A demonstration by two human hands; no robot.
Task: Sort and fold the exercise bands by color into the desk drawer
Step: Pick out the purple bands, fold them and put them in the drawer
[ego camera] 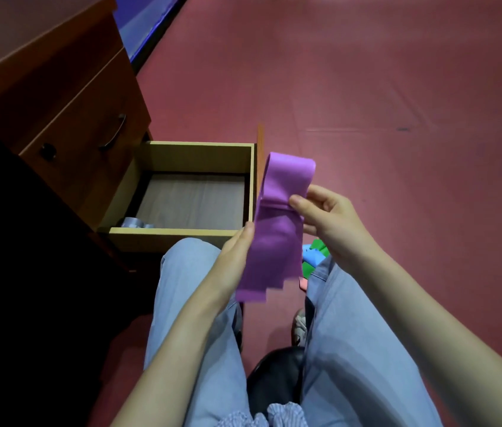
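Observation:
A purple exercise band, folded over several times, hangs in front of me above my knees. My left hand presses flat against its left side. My right hand pinches it near the middle, under the looped top fold. The open desk drawer lies just left of the band, its floor mostly bare, with a grey folded band in its near left corner. Green and blue bands lie on the floor behind the purple one, partly hidden by my right knee.
The brown desk pedestal with a closed upper drawer and metal handle stands at the left. A dark object fills the lower left. Red floor stretches to the right and ahead. My legs and a black seat fill the bottom of the view.

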